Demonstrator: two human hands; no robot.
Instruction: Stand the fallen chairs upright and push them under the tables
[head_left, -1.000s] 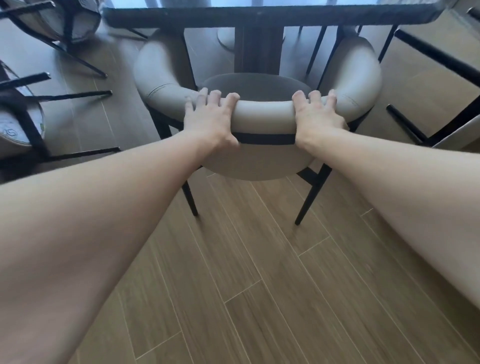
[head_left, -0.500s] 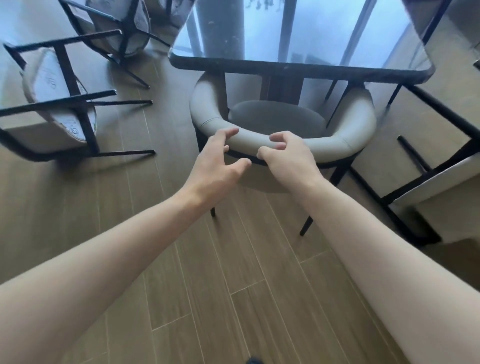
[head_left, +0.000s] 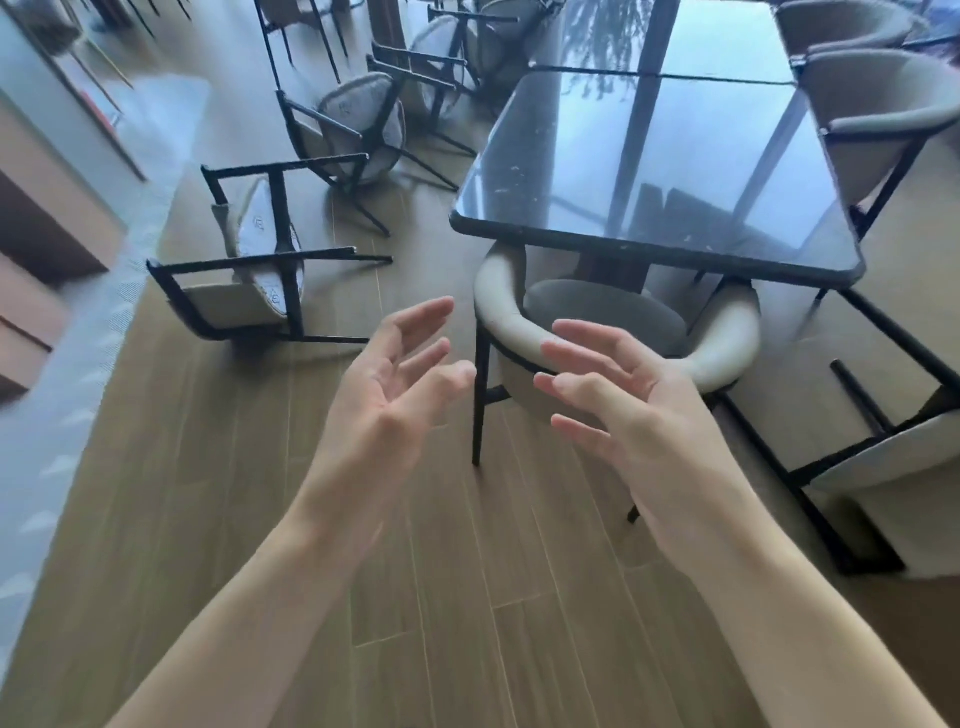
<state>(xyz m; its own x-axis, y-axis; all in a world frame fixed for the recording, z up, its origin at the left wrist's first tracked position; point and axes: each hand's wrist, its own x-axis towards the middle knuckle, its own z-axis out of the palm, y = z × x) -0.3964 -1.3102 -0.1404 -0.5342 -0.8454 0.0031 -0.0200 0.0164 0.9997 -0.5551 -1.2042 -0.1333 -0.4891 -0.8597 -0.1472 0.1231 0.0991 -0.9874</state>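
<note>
While both hands, left (head_left: 387, 395) and right (head_left: 618, 400), hover released, the upright chair (head_left: 597, 322) sits under the table (head_left: 660, 171)

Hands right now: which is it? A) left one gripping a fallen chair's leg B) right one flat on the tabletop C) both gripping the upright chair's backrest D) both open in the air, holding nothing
D: the left hand and right hand hover with fingers spread, clear of the upright chair tucked under the table.
</note>
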